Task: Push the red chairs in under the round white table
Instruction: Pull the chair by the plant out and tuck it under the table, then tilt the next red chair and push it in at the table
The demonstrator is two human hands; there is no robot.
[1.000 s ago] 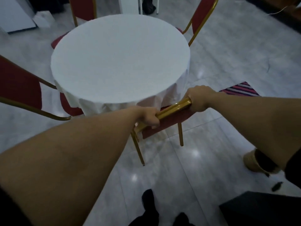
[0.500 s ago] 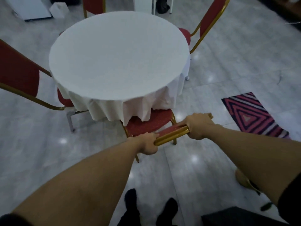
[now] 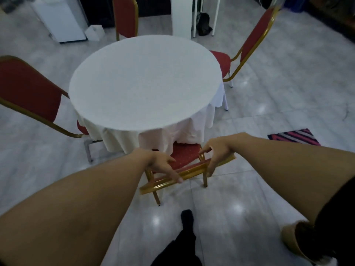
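A round table with a white cloth (image 3: 146, 83) fills the middle of the view. The nearest red chair (image 3: 184, 155) with a gold frame stands at its front edge, seat partly under the hanging cloth. My left hand (image 3: 163, 165) and my right hand (image 3: 217, 152) hover over the chair's gold top rail with fingers spread; fingertips touch or nearly touch the rail. Three more red chairs stand around the table: one at the left (image 3: 28, 89), one at the back (image 3: 125, 20), one at the right (image 3: 251, 39).
Grey marble floor lies all around. A striped pink and dark rug (image 3: 294, 137) lies at the right. A white cabinet (image 3: 61, 18) and a small white box (image 3: 95, 31) stand at the back left, a white post (image 3: 180, 16) behind the table. My dark shoe (image 3: 187, 217) is below.
Both hands have opened and loosened from the chair's top rail, which they gripped before. The view has pulled back from the table, and the chair seat sits under the cloth edge.
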